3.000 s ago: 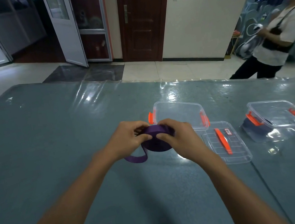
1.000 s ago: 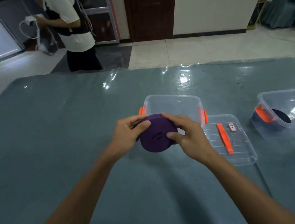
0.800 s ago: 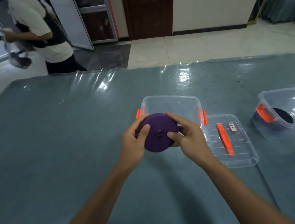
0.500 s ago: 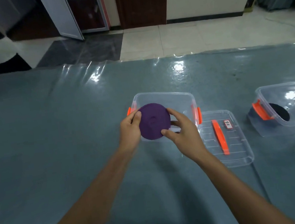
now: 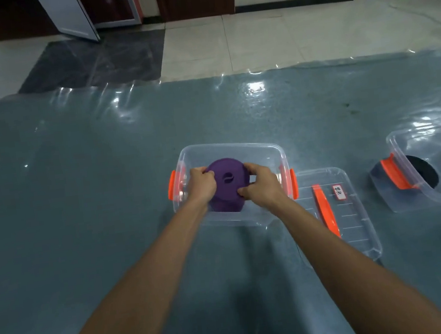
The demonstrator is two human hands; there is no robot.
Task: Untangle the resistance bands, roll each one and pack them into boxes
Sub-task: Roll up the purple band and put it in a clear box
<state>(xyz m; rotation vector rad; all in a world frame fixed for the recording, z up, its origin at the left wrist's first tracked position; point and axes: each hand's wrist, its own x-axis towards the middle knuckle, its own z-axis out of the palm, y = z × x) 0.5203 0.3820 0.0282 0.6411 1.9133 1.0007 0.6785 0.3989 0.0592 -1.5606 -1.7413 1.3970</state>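
A purple resistance band, rolled into a flat disc, lies inside a clear plastic box with orange latches at the table's middle. My left hand grips the roll's left edge and my right hand grips its right edge, both reaching down into the box. The roll's lower part shows through the box's front wall.
The box's clear lid with an orange handle lies flat just right of it. Farther right stands a second clear box holding a dark rolled band. The table has a glossy blue-grey cover.
The purple roll was held above the table in front of the box; both hands have carried it forward and lowered it into the box. A person walking behind the table has left the view.
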